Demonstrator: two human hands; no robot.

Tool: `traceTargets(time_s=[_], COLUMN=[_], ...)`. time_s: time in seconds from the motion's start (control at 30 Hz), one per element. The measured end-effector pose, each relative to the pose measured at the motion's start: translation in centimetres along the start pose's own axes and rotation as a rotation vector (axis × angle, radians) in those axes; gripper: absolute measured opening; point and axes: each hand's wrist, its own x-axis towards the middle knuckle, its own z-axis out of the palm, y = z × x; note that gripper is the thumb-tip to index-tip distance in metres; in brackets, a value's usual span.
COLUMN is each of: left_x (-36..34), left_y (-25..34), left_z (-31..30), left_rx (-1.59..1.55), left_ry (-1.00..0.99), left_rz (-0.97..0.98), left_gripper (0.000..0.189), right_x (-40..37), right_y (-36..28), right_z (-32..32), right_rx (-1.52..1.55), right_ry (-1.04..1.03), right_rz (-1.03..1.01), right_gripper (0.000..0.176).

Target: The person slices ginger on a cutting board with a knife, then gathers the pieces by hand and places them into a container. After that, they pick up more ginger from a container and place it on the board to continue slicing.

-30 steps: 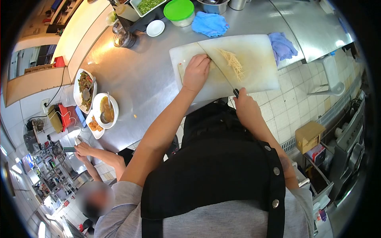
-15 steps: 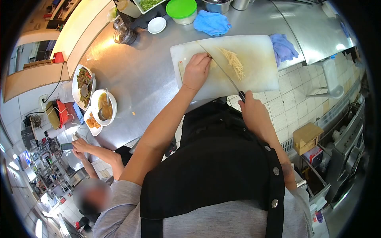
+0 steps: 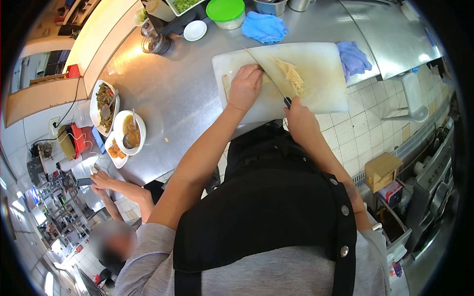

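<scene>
My right hand point(image 3: 302, 121) is wrapped round the black handle of a kitchen knife point(image 3: 273, 85), its blade slanting away across the white cutting board point(image 3: 326, 91). On the board my left hand point(image 3: 245, 88) is closed, fingers curled down close beside the blade. A pale piece of food is under those fingertips, mostly hidden by the hand. Right of the blade lies a loose pile of thin pale strips point(image 3: 290, 76). More flat pale slices point(image 3: 226, 85) show at the board's left side, partly behind my left hand.
Blue cloths point(image 3: 264, 27) point(image 3: 352, 60) lie behind and right of the board. A green-lidded tub point(image 3: 225, 12) and a small white dish point(image 3: 195, 31) stand at the back. To the left are a soup bowl point(image 3: 139, 129) and plated food. Another person's hands point(image 3: 100, 180) hold a phone.
My right hand has pushed the knife forward and to the left, so its tip reaches farther over the board. My left hand stays in nearly the same place.
</scene>
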Motion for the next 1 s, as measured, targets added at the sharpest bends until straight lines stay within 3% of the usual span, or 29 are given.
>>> traceTargets(time_s=[0.07,0.17,0.57,1.0], left_x=[-0.2,-0.2,-0.1,0.0], left_y=[0.0,0.0,-0.1,-0.2], left_z=[0.1,-0.1,0.0,0.0], left_rx=[-0.002,-0.006,-0.017,-0.034], left_ry=[0.003,-0.001,0.006,-0.008], left_rz=[-0.011,-0.024,-0.019,-0.036], left_gripper=[0.013,0.012,0.01,0.009], right_x=[0.9,1.0,-5.6,1.2], right_y=[-0.2,-1.5,0.3,-0.6], right_z=[-0.3,-2.7,-4.8,0.3], right_rx=[0.0,-0.093,-0.008,0.062], right_ry=[0.053,0.017,-0.165,0.028], right_rz=[-0.073,-0.047,0.069,-0.012], right_gripper=[0.027,0.027,0.026,0.029])
